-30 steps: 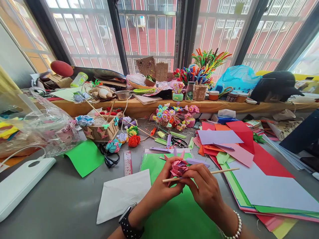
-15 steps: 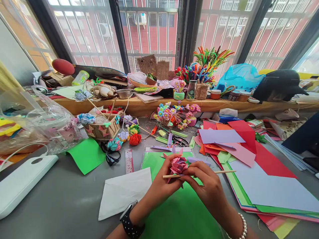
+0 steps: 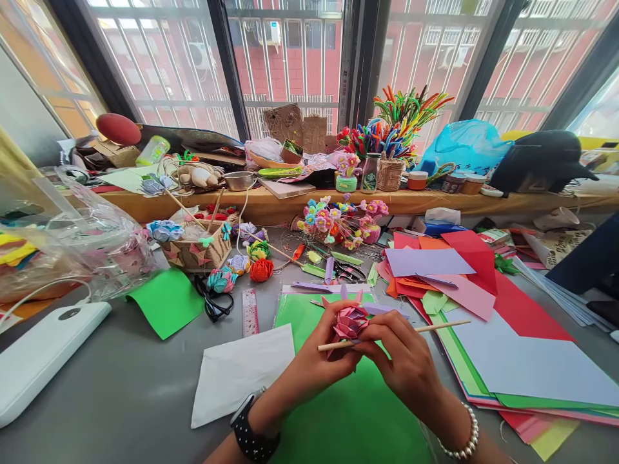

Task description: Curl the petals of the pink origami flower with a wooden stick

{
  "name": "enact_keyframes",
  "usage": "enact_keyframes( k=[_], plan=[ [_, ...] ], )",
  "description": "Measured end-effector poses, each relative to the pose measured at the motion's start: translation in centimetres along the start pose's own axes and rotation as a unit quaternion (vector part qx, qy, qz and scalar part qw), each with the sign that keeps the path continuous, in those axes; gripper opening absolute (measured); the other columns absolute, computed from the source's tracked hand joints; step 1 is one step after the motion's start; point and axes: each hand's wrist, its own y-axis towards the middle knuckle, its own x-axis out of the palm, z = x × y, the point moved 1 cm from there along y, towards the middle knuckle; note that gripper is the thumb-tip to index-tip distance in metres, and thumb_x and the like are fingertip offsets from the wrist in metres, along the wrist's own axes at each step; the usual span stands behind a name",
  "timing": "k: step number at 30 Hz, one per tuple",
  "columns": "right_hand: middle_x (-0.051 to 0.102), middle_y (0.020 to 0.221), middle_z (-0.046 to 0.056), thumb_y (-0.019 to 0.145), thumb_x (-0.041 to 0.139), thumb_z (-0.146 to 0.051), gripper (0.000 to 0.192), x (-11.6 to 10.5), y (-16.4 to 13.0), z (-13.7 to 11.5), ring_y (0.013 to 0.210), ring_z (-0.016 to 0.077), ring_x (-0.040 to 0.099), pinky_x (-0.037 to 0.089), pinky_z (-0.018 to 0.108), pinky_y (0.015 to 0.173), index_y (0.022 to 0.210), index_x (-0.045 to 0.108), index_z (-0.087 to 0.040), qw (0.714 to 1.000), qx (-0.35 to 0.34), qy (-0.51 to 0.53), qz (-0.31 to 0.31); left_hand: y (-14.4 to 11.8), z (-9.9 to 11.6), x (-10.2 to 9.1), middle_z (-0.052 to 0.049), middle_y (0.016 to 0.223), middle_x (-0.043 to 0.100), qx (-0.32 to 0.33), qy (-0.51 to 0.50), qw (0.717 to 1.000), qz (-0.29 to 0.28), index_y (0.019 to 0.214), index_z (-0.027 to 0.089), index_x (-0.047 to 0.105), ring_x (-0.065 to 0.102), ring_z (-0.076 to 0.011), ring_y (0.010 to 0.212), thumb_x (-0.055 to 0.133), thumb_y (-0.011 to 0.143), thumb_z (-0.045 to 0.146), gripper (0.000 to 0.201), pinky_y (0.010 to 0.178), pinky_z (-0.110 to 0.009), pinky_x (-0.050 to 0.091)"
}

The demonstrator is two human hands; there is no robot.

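A pink folded paper flower (image 3: pixel 350 322) is pinched in my left hand (image 3: pixel 323 357), its fingers closed around its left side and underside. My right hand (image 3: pixel 405 357) is closed on a thin wooden stick (image 3: pixel 443 325), which runs crosswise in front of the flower and past the hand to the right. The fingertips of my right hand meet the flower's right edge. Pointed petals stick out above and below the bloom. Beneath both hands lies a green sheet (image 3: pixel 358 419) in a clear sleeve.
Stacked coloured paper (image 3: pixel 532 367) lies to the right, a white napkin (image 3: pixel 242 370) to the left. Beyond are a ruler (image 3: pixel 250 312), black glasses (image 3: pixel 216 306), scissors (image 3: pixel 353 274) and paper flowers (image 3: pixel 262 270). A power bank (image 3: pixel 53 361) sits at far left.
The stick's right end has tilted up and reaches slightly farther right. The flower has turned and shifted a little to the right, still held by my left hand.
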Motion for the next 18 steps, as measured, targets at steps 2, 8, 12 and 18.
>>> enact_keyframes(
  k=[2, 8, 12, 18],
  plan=[
    [0.058, 0.067, 0.004, 0.087, 0.048, -0.019, 0.016, 0.0, 0.0, 0.1, 0.062, 0.0148, 0.052, 0.047, 0.026, 0.056, 0.073, 0.056, -0.017, 1.000, 0.000, 0.004, 0.001, 0.0, -0.1, -0.1, 0.003, 0.083, 0.045, -0.002, 0.005, 1.000, -0.008, 0.114, 0.026, 0.037, 0.040, -0.0063, 0.062, 0.059, 0.075, 0.018, 0.045, 0.055, -0.017, 0.033],
    [0.058, 0.067, 0.005, 0.086, 0.050, -0.018, 0.014, -0.1, -0.1, 0.0, 0.063, 0.0149, 0.052, 0.046, 0.026, 0.056, 0.074, 0.057, -0.015, 1.000, -0.012, 0.009, -0.004, -0.2, -0.1, -0.1, 0.004, 0.078, 0.044, -0.010, 0.003, 1.000, -0.016, 0.114, 0.027, 0.038, 0.040, -0.0056, 0.059, 0.059, 0.076, 0.018, 0.044, 0.053, -0.016, 0.034],
    [0.059, 0.071, 0.005, 0.087, 0.048, -0.021, 0.015, -0.7, 0.2, 0.2, 0.064, 0.0147, 0.053, 0.047, 0.026, 0.057, 0.078, 0.059, -0.016, 0.998, -0.004, 0.051, -0.023, -0.2, 0.0, -0.4, 0.003, 0.080, 0.048, -0.017, 0.001, 1.000, 0.003, 0.114, 0.027, 0.038, 0.048, -0.0074, 0.064, 0.060, 0.076, 0.020, 0.044, 0.056, -0.017, 0.039],
    [0.057, 0.077, 0.004, 0.086, 0.049, -0.025, 0.013, -3.1, 0.3, 2.0, 0.071, 0.0146, 0.056, 0.047, 0.025, 0.060, 0.081, 0.060, -0.018, 0.991, 0.119, 0.046, 0.031, -0.2, 0.0, -1.1, -0.001, 0.100, 0.055, -0.018, -0.003, 1.000, 0.006, 0.115, 0.028, 0.039, 0.055, -0.0188, 0.098, 0.063, 0.074, 0.020, 0.047, 0.081, -0.028, 0.045]
  ],
)
